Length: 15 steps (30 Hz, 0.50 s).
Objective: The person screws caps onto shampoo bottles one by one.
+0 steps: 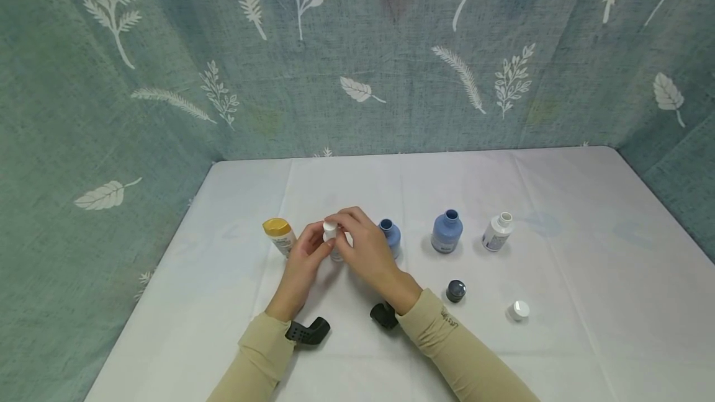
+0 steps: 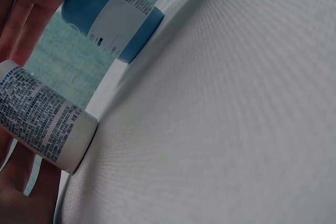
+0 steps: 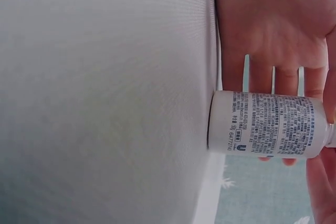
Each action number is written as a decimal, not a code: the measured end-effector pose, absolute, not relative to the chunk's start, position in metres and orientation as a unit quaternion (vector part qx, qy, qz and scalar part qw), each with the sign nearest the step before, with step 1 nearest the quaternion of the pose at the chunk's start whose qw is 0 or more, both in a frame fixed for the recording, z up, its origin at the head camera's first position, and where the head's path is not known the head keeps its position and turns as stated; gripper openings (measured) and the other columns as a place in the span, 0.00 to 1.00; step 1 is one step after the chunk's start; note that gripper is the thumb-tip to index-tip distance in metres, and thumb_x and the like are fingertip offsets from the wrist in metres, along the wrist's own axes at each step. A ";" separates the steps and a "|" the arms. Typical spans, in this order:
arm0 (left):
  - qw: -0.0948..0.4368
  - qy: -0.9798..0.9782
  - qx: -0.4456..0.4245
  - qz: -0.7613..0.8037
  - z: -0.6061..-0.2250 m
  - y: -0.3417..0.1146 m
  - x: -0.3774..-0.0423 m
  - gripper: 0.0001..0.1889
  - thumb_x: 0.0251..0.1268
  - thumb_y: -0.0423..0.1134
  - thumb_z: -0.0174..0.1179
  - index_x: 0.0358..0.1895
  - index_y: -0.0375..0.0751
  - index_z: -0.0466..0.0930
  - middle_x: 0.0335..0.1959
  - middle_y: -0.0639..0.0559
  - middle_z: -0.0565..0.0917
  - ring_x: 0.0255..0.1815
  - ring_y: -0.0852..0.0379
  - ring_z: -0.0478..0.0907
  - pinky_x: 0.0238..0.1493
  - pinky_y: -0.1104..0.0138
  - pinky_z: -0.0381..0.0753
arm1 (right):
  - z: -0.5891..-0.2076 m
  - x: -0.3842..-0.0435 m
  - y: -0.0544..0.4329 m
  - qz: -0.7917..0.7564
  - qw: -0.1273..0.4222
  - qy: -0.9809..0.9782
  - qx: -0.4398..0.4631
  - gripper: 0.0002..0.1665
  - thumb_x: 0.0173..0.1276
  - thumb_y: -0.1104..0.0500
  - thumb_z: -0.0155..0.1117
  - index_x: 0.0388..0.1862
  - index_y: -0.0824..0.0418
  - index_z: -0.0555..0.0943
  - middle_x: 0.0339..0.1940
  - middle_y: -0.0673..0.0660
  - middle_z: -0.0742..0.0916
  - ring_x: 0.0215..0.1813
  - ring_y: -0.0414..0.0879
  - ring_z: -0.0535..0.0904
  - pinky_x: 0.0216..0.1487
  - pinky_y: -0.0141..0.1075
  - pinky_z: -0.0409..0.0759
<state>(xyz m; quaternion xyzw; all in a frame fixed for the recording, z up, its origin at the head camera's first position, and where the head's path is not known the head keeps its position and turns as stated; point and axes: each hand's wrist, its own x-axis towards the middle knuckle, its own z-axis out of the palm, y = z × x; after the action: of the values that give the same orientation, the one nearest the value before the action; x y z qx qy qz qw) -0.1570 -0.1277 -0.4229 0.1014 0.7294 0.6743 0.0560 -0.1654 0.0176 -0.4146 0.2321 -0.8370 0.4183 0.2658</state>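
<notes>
Both hands meet at a small white bottle (image 1: 336,255) with dense printed text, its base on the white cloth. At its top sits a white cap (image 1: 330,227). My right hand (image 1: 368,252) pinches this cap between thumb and fingers; its other fingers extend behind the bottle (image 3: 270,124) in the right wrist view. My left hand (image 1: 303,260) holds the bottle's upper part from the left, with fingertips right at the neck. In the left wrist view, the label side of the bottle (image 2: 44,116) shows between the hands, while its top is hidden.
Beside the left hand stands a yellow-capped bottle (image 1: 282,237). An uncapped blue bottle (image 1: 393,239) is partly behind the right hand. Farther right are another uncapped blue bottle (image 1: 446,233) and an uncapped white bottle (image 1: 496,233). A dark cap (image 1: 455,291) and a white cap (image 1: 519,310) lie nearer.
</notes>
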 end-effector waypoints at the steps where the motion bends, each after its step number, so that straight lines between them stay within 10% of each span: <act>1: 0.056 0.728 0.102 0.676 -0.423 -0.128 -0.157 0.18 0.63 0.41 0.54 0.55 0.44 0.66 0.61 0.51 0.66 0.64 0.56 0.58 0.62 0.58 0.56 | -0.414 -0.165 0.018 0.418 0.266 -0.837 0.233 0.13 0.61 0.67 0.53 0.42 0.57 0.80 0.41 0.49 0.78 0.37 0.36 0.73 0.39 0.24 0.70; 15: 0.061 0.729 0.102 0.674 -0.427 -0.129 -0.159 0.18 0.64 0.39 0.52 0.56 0.42 0.65 0.62 0.50 0.65 0.65 0.55 0.56 0.62 0.58 0.57 | -0.412 -0.163 0.017 0.416 0.257 -0.837 0.245 0.14 0.61 0.66 0.53 0.44 0.57 0.78 0.46 0.48 0.79 0.49 0.37 0.73 0.46 0.28 0.71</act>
<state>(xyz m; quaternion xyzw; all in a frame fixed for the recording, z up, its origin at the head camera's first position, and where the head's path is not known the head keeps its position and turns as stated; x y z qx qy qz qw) -0.1592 -0.1287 -0.4269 0.1020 0.7290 0.6741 0.0609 -0.1628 0.0173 -0.4115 0.2450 -0.8370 0.4162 0.2574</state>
